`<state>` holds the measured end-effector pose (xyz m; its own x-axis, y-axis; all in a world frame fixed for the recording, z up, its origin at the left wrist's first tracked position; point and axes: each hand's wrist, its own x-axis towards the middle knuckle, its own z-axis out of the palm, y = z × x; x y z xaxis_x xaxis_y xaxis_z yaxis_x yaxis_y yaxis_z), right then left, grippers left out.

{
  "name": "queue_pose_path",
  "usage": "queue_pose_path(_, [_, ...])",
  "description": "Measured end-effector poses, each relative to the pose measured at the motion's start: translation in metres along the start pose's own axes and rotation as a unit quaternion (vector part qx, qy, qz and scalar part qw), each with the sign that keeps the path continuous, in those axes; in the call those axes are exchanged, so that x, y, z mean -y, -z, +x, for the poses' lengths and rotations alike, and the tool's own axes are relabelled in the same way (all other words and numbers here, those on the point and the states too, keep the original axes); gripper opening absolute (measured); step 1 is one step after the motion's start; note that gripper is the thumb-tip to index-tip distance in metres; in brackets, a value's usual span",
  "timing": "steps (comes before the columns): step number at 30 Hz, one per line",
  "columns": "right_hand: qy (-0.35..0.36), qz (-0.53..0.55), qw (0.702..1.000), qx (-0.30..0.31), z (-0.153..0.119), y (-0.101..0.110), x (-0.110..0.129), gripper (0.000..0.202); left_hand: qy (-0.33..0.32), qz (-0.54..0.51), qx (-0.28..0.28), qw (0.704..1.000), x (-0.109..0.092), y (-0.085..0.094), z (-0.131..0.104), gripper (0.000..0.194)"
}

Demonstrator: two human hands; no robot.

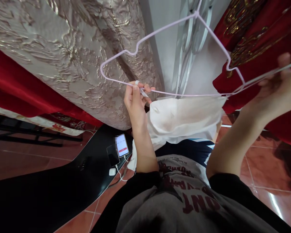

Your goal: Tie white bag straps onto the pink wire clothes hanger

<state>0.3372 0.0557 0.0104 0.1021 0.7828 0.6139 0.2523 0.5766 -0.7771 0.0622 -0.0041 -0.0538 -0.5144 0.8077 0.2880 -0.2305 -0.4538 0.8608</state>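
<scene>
A pale lilac hanger [168,26] is held up in front of me, its shoulders spread wide. My left hand [137,95] is closed around its lower bar, left of the middle. Something small and white shows between those fingers; a ring or part of a strip, I cannot tell. From the hanger's right corner a thin white strand [259,77] runs stretched to the right. My right hand [283,82] is closed on this strand at the right edge, with some fingers blurred. Below the bar, a white cloth [189,115] lies over my lap.
A black bench [55,181] at left carries two phones [122,145], cables and a small white case [112,171]. Beige patterned fabric [70,55] hangs at left, red embroidered cloth [264,42] at right. White metal rods [190,38] stand behind the hanger.
</scene>
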Motion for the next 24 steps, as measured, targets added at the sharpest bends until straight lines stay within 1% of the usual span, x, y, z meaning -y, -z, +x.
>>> queue_pose_path(4, [0.005,-0.010,1.000,0.013,-0.039,-0.009,0.009,0.036,-0.002,-0.017,0.015,1.000,0.003,-0.003,-0.002,0.037])
queue_pose_path(7, [0.024,-0.021,0.999,0.004,-0.066,-0.019,0.003,0.030,0.004,-0.007,0.017,1.000,0.009,-0.007,-0.004,0.035])
queue_pose_path(9, [0.046,-0.042,0.998,0.018,-0.074,-0.028,-0.004,0.023,0.003,0.004,0.011,1.000,0.011,-0.008,-0.007,0.035])
queue_pose_path(11, [0.067,-0.074,0.993,0.059,-0.076,-0.037,-0.012,0.016,0.000,0.016,-0.001,1.000,0.010,-0.006,-0.008,0.033])
queue_pose_path(13, [0.087,-0.096,0.987,0.092,-0.078,-0.045,-0.018,0.013,-0.012,0.024,-0.023,0.999,0.006,0.000,-0.008,0.028])
queue_pose_path(14, [0.097,-0.097,0.986,0.093,-0.079,-0.047,-0.019,0.013,-0.026,0.026,-0.037,0.999,0.004,0.004,-0.007,0.026])
queue_pose_path(16, [0.114,-0.095,0.986,0.081,-0.083,-0.049,-0.020,0.016,-0.077,0.032,-0.066,0.994,-0.001,0.016,-0.003,0.026])
queue_pose_path(18, [0.120,-0.097,0.986,0.067,-0.084,-0.048,-0.019,0.018,-0.150,0.058,-0.093,0.983,-0.006,0.028,0.003,0.030])
queue_pose_path(20, [0.120,-0.096,0.986,0.066,-0.083,-0.044,-0.018,0.019,-0.231,0.094,-0.122,0.961,-0.012,0.039,0.012,0.029])
queue_pose_path(22, [0.123,-0.088,0.986,0.076,-0.080,-0.040,-0.017,0.019,-0.304,0.118,-0.147,0.934,-0.017,0.046,0.023,0.027])
queue_pose_path(23, [0.124,-0.085,0.985,0.082,-0.078,-0.037,-0.017,0.019,-0.329,0.130,-0.147,0.924,-0.021,0.048,0.028,0.028])
queue_pose_path(24, [0.124,-0.084,0.985,0.085,-0.077,-0.035,-0.017,0.020,-0.343,0.144,-0.132,0.919,-0.025,0.048,0.034,0.028])
